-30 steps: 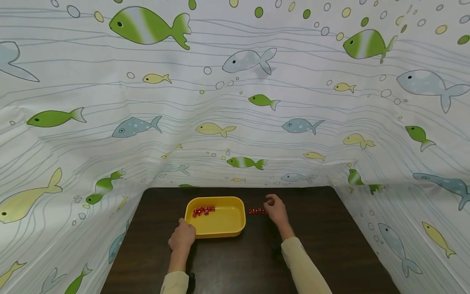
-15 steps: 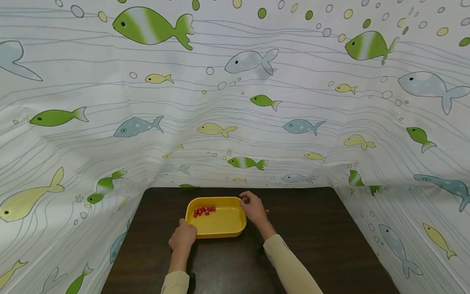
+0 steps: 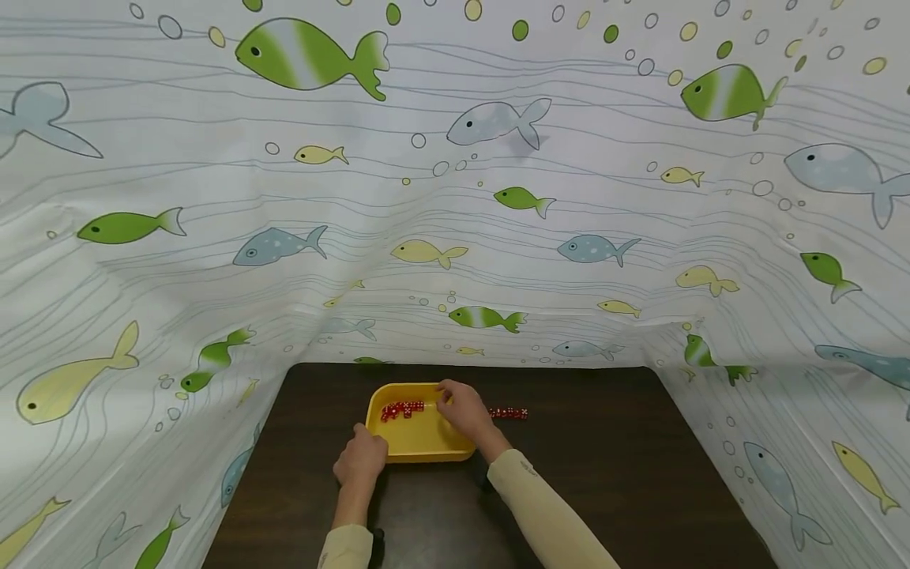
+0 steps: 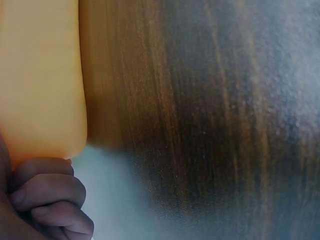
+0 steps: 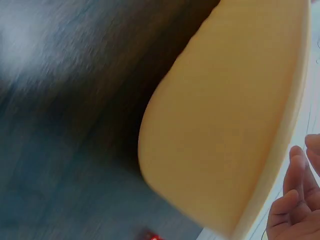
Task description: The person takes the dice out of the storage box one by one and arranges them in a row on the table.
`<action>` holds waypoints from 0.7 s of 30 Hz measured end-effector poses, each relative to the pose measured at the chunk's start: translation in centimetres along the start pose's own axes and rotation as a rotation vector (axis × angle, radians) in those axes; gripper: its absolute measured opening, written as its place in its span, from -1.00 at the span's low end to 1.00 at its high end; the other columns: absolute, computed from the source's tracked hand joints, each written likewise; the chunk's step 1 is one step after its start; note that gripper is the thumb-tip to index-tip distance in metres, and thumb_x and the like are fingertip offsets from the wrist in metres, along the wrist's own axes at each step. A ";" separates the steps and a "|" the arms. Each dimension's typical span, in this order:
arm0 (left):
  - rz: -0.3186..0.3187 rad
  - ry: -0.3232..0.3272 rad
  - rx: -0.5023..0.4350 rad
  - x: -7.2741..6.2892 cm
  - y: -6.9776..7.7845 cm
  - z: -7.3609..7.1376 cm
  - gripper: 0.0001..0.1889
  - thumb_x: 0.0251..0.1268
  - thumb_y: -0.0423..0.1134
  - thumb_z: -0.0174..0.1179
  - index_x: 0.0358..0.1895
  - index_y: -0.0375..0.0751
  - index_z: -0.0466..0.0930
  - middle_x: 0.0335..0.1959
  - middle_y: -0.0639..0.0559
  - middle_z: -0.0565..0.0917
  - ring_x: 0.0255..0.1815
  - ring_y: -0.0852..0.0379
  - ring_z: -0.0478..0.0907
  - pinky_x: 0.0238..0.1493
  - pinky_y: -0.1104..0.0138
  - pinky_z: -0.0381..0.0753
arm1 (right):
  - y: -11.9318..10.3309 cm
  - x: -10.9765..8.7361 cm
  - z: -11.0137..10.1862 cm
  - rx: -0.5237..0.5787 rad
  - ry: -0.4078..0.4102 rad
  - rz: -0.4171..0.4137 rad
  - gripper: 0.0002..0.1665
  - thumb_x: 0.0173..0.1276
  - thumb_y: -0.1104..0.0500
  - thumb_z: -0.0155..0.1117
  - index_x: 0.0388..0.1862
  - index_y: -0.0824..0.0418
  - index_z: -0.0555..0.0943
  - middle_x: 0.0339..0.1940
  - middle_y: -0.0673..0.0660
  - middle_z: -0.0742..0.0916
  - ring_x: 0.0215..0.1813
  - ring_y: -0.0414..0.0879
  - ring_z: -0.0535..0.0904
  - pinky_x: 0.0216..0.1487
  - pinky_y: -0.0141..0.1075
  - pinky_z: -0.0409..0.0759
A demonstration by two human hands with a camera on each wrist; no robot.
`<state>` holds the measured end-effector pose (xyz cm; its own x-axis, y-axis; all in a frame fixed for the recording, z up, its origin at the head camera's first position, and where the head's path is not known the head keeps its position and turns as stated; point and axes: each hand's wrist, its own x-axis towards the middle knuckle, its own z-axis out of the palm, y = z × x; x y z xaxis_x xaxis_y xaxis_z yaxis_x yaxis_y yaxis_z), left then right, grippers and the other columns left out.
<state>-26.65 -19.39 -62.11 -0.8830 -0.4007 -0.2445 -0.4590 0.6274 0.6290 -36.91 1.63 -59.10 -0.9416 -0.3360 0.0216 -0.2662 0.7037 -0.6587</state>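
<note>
A yellow tray [image 3: 419,444] sits toward the back of the dark table, with several red dice [image 3: 403,409] at its left inside. My left hand [image 3: 362,454] grips the tray's front left corner; in the left wrist view its fingers [image 4: 50,187] are curled at the tray's end. Over the tray's right part hovers my right hand [image 3: 464,409], its fingers loosely bent toward the dice, with no die showing between them. In the right wrist view, this hand [image 5: 300,200] appears past the tray rim. A row of red dice [image 3: 509,412] lies right of the tray, partly behind the right wrist.
The dark wooden table [image 3: 604,458] extends around the tray. A white fish-patterned cloth [image 3: 512,237] hangs behind the table and along both sides.
My right hand has moved left from above the row of dice, across the tray's right rim, to over the tray. My left hand stays at the tray's corner.
</note>
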 end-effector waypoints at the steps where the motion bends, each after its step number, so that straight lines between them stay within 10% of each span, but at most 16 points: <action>1: 0.001 -0.001 0.001 0.0 0.0 0.0 -0.50 0.52 -0.16 -0.06 0.33 -0.46 0.30 -0.40 -0.21 0.52 -0.43 -0.15 0.49 -0.29 0.00 0.43 | -0.1 0.1 0.2 -0.025 -0.005 -0.006 -0.64 0.52 0.15 0.37 0.25 0.10 0.71 -0.13 0.00 0.76 -0.29 -0.17 0.55 -0.16 -0.27 0.61; 8: 0.003 -0.002 0.005 0.2 -0.2 0.0 -0.53 0.53 -0.16 -0.07 0.30 -0.48 0.31 -0.41 -0.21 0.51 -0.45 -0.15 0.49 -0.31 0.02 0.42 | -0.8 0.4 1.9 -0.132 -0.047 -0.010 -0.56 0.52 0.13 0.38 0.34 0.10 0.68 -0.09 0.02 0.79 -0.29 -0.14 0.58 -0.08 -0.21 0.67; 16: 0.005 -0.012 0.003 0.1 -0.2 0.2 -0.53 0.53 -0.17 -0.07 0.30 -0.48 0.31 -0.39 -0.22 0.53 -0.43 -0.15 0.49 -0.30 0.01 0.43 | -1.0 0.0 3.2 -0.139 -0.115 0.090 -0.48 0.56 0.13 0.31 0.46 0.01 0.61 0.40 0.05 0.72 0.35 0.01 0.66 0.44 0.07 0.58; 21: 0.009 0.003 0.005 0.1 -0.1 0.3 -0.55 0.52 -0.17 -0.07 0.26 -0.46 0.32 -0.40 -0.21 0.51 -0.43 -0.15 0.48 -0.31 0.02 0.42 | -1.0 0.0 3.6 -0.168 -0.135 0.069 -0.41 0.52 0.14 0.37 0.50 0.04 0.57 0.39 0.09 0.71 0.29 0.01 0.67 0.42 0.05 0.60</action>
<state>-26.73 -19.32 -62.41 -0.8868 -0.3971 -0.2365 -0.4514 0.6341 0.6278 -35.89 -1.32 -61.12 -0.9256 -0.3565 -0.1271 -0.2437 0.8183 -0.5205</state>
